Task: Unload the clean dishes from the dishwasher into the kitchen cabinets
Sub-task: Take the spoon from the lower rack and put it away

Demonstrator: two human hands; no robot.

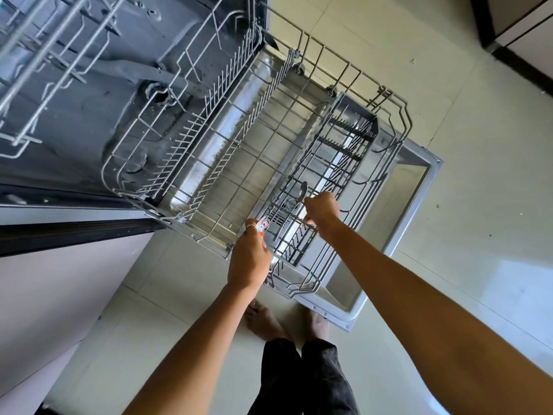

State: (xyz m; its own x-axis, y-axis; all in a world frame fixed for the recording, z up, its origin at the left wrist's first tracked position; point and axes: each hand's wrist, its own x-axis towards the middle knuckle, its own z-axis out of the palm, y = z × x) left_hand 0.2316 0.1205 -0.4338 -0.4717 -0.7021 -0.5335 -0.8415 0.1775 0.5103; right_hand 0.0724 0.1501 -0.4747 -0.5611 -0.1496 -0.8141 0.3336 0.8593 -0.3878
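The dishwasher's lower wire rack (227, 151) is pulled out over the open door (419, 175) and holds no plates. A dark cutlery basket (329, 175) sits at the rack's right side. My right hand (321, 209) is over the basket, shut on metal cutlery; a spoon (301, 191) sticks up from the fingers. My left hand (250, 259), with a ring, is at the rack's near corner, closed around a small utensil with a pink and white patterned handle (263, 224). What else the left hand holds is hidden.
The upper rack (54, 49) juts out at top left above the dark tub. A pale cabinet front (59, 295) stands at the left. My bare feet (269, 322) are on the tiled floor beside the door's near corner. Dark cabinet base (514, 46) at top right.
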